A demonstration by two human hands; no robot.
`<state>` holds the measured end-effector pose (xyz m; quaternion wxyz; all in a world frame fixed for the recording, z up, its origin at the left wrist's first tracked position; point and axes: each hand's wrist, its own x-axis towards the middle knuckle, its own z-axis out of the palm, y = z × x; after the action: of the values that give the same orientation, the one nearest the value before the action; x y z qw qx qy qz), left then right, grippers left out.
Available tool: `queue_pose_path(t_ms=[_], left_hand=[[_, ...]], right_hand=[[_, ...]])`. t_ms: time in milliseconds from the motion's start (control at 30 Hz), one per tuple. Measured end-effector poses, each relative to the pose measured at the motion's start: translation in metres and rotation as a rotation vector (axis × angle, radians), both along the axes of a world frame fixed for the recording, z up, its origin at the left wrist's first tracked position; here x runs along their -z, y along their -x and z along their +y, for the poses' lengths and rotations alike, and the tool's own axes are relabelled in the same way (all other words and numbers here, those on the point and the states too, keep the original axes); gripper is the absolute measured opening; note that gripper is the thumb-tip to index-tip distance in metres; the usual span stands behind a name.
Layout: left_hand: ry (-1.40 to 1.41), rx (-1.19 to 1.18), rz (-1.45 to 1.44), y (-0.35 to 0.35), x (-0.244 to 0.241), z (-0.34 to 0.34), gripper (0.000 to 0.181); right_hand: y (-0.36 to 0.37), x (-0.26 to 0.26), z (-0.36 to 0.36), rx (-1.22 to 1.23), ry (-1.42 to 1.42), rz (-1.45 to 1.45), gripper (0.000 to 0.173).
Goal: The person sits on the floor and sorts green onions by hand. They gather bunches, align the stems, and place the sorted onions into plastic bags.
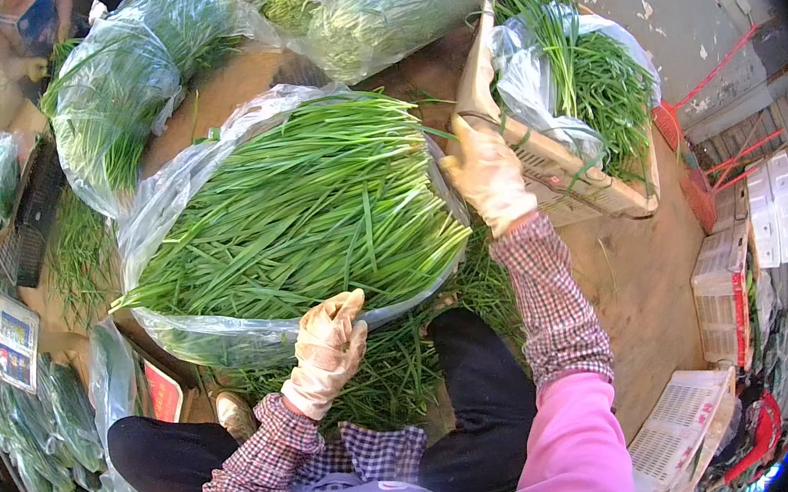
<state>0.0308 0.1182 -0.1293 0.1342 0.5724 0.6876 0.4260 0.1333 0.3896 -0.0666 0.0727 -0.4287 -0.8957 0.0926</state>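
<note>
A large heap of green garlic chives [293, 207] lies in front of me in a clear plastic bag [171, 174], pale cut ends towards the right. My left hand [326, 354], in a whitish glove, is curled over the near rim of the bag. Whether its fingers pinch the plastic is hidden. My right hand [490, 171], also gloved, is between the right side of the bag and a crate [538, 154]. Its thumb stands apart from the fingers, and I see nothing in it. The crate holds more chives [612, 101] and crumpled plastic.
Loose chive leaves [389, 387] litter the floor under the bag. Filled bags [117, 95] stand beyond, and wrapped bundles [75, 410] lie at left. Another person [27, 55] is at upper left. Plastic crates [681, 424] and a red dustpan [667, 127] line the right.
</note>
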Motion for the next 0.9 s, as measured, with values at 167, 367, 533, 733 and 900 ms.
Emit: queue_pose_path(t_ms=[167,367,533,733,900], left_hand=[[-0.047,0.024,-0.112,0.008,-0.013,0.001,0.045],[-0.096,0.003,-0.211,0.023,-0.023,-0.005,0.043],[0.093,0.136,-0.827,0.021,-0.018,-0.013,0.037],[-0.341,0.290,-1.830,0.007,-0.037,-0.010,0.065],[-0.220,-0.018,-1.442,0.014,-0.028,-0.053,0.046]], right_hand=[[0.084,-0.007,0.034,-0.284,0.107,-0.321,0.134],[0.096,0.022,0.058,-0.188,0.511,-0.311,0.125],[0.079,-0.024,-0.012,-0.068,0.330,-0.311,0.067],[0.049,-0.058,-0.179,-0.125,0.172,0.036,0.088],[0.025,-0.010,-0.277,-0.363,0.154,0.577,0.091]])
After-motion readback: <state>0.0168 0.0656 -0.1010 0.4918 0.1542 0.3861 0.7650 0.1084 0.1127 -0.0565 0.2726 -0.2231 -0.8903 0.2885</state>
